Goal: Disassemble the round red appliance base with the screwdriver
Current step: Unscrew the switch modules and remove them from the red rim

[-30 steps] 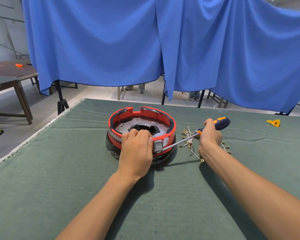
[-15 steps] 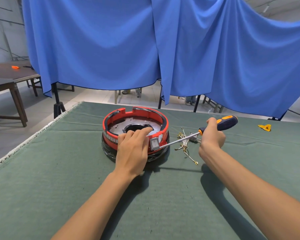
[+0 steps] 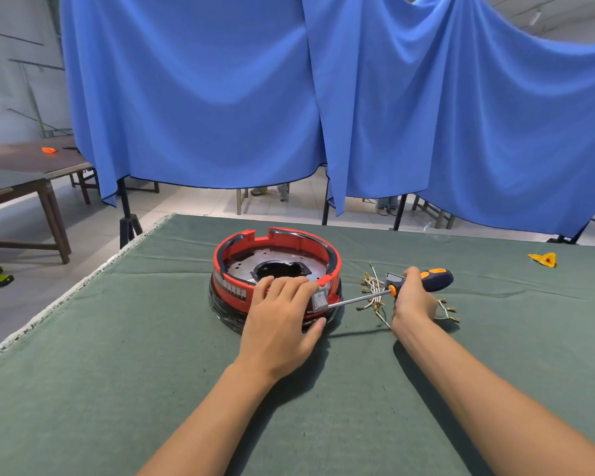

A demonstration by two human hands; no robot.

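Note:
The round red appliance base (image 3: 279,242) sits on the green table cloth (image 3: 117,355), its open top showing a metal plate with a dark centre hole. My left hand (image 3: 279,324) grips its near rim, fingers over the edge and thumb against the side. A grey switch block (image 3: 319,301) sticks out of the rim beside my fingers. In my right hand (image 3: 411,300) is the screwdriver (image 3: 433,280), which has a dark blue and orange handle. Its metal shaft points left, and the tip touches the base just by the switch block.
A loose bundle of wires with brass terminals (image 3: 371,286) lies right of the base, under the screwdriver. A small yellow piece (image 3: 543,260) lies far right on the cloth. Blue curtains (image 3: 220,97) hang behind the table. A wooden table (image 3: 21,180) stands at the left.
The view has tilted up and shifted. My right hand has raised the screwdriver handle slightly and keeps the tip at the switch block. My left hand stays on the rim.

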